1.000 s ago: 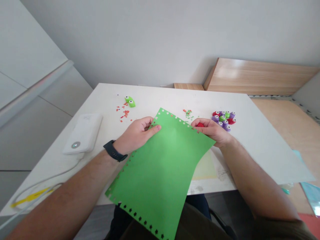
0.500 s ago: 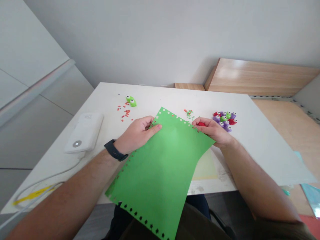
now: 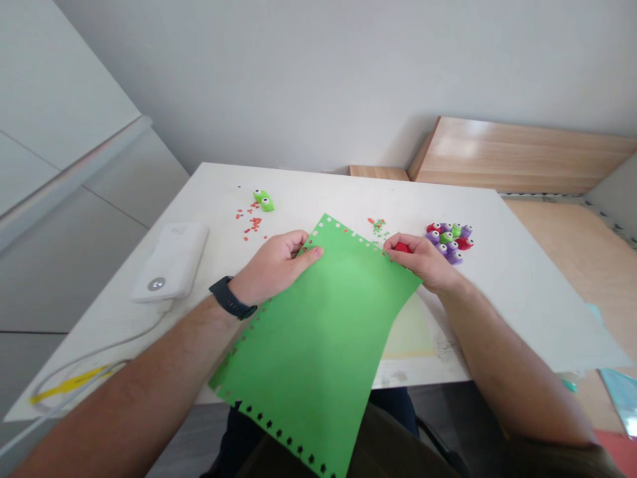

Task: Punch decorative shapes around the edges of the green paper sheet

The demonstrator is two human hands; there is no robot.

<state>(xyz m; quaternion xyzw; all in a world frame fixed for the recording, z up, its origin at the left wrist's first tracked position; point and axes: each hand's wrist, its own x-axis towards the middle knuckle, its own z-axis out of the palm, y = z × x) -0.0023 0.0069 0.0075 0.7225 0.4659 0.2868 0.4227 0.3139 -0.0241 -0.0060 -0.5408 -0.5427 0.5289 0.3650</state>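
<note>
A sheet of green paper (image 3: 323, 318) slants down over the table's front edge, with small star-shaped holes along its top, left and bottom edges. My left hand (image 3: 279, 262) is closed on its upper left edge, thumb on top and fingers underneath. At the upper right edge, my right hand (image 3: 421, 259) is closed round a small red paper punch (image 3: 402, 248), mostly hidden by the fingers, set against the paper's edge. Right of that hand stand several purple, red and green punches with eyes (image 3: 450, 242). Two green punches (image 3: 263, 200) lie at the back left.
Red paper bits (image 3: 253, 224) are scattered at the left, and green and red bits (image 3: 379, 227) lie behind the paper. A white power bank (image 3: 172, 262) with a cable rests on the left of the white table (image 3: 522, 299). A yellow strip (image 3: 72, 384) is near the front left.
The paper's right corner has shifted slightly left at my right hand. Both hands keep their hold, and the view has moved a little.
</note>
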